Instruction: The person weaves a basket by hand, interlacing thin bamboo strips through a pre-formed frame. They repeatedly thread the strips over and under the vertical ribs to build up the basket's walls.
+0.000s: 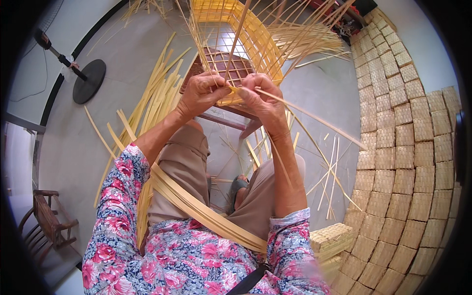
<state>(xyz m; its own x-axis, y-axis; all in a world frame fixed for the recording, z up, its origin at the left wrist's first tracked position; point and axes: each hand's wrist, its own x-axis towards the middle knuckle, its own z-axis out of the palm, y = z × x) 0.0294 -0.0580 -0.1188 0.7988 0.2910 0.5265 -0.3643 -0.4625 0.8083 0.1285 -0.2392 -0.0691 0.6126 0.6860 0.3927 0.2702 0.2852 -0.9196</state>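
Observation:
A partly woven basket (268, 42) of yellow strips, with an open lattice base and long loose ends fanning upward, rests on a dark wooden stool (248, 125) in front of me. At its near edge my left hand (204, 91) is closed, pinching a thin yellow strip. Just beside it, my right hand (260, 98) pinches the same strip, thumb and fingers pressed together. From under the right hand a long thin cane (314, 119) runs out to the right. A bundle of flat strips (206, 211) lies across my lap.
Long loose strips (152, 93) lie on the floor at the left. Many woven blocks (393, 167) stand in rows along the right wall. A round black stand base (89, 81) is at the upper left, a small wooden chair (51, 221) at the lower left.

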